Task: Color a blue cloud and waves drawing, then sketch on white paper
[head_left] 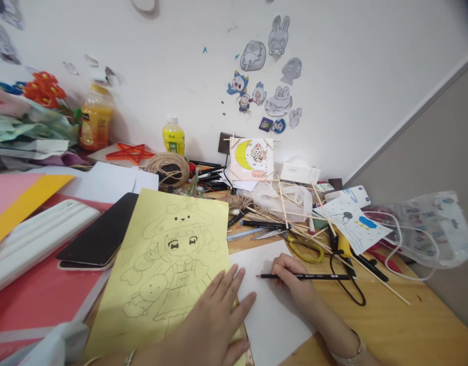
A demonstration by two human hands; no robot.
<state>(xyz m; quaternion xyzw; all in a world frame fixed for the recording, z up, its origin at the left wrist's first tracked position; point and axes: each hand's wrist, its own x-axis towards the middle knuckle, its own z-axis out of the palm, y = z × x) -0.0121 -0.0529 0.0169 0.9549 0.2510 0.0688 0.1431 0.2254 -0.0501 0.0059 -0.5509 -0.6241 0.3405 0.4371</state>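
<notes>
My right hand (pixel 289 272) grips a black pencil (pixel 314 277) over a white sheet of paper (pixel 274 320), its tip pointing left and close to the paper. I cannot tell whether the tip touches. No clear marks show on the white sheet. My left hand (pixel 214 310) lies flat with fingers spread, across the right edge of a yellow sheet (pixel 119 284) and the left edge of the white one. On the yellow sheet is a line drawing of a girl (pixel 182 249) in a big dog-faced hat, with plush animals beside her. My left hand covers its lower part.
At left lie a black phone-like slab (pixel 100 234), a white case (pixel 39 244) and coloured paper. Behind are a twine roll (pixel 167 170), bottles (pixel 173 136), and a moon picture (pixel 252 158). Scissors (pixel 306 249), markers, wooden sticks and a white cable (pixel 398 229) clutter the right.
</notes>
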